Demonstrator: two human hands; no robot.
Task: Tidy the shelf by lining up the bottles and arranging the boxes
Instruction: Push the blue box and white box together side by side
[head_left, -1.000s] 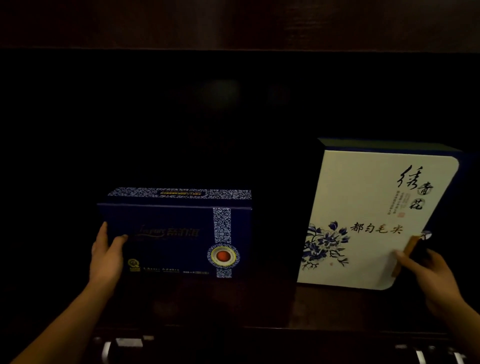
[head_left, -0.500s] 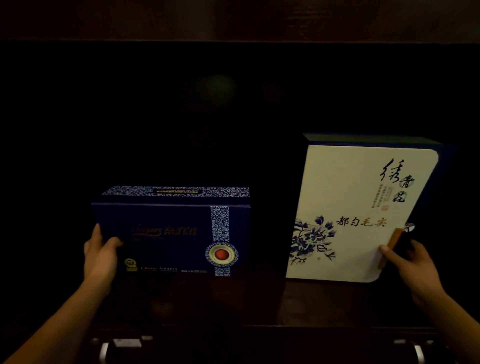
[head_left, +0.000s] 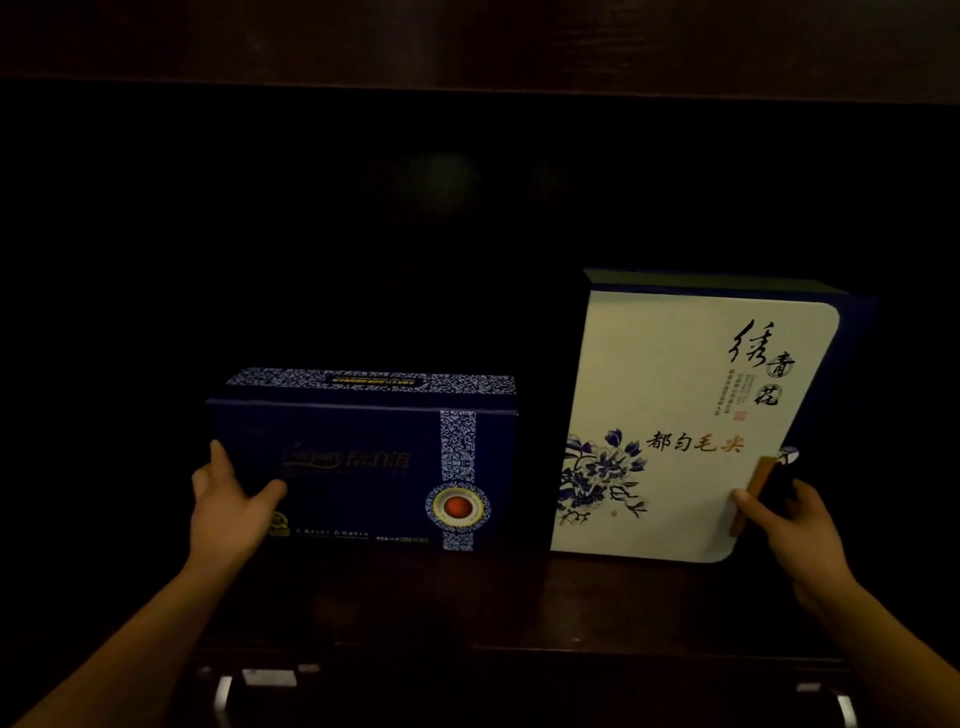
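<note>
**Both hands on the shelf boxes**

The left hand (head_left: 228, 506) grips the left end of the blue box (head_left: 363, 462), thumb on its front. The right hand (head_left: 784, 519) clasps the right edge of the taller white box (head_left: 675, 415) by its clasp. Both stand apart on the dark shelf (head_left: 519, 603).

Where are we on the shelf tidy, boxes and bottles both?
Done: the dark blue box and the white floral box both stand upright on the shelf, fronts facing out, a gap between them. In hand: the left hand grips the blue box's left edge, and the right hand holds the white box's right edge by its clasp. Left: final spacing of the boxes. No bottles show here.
</note>
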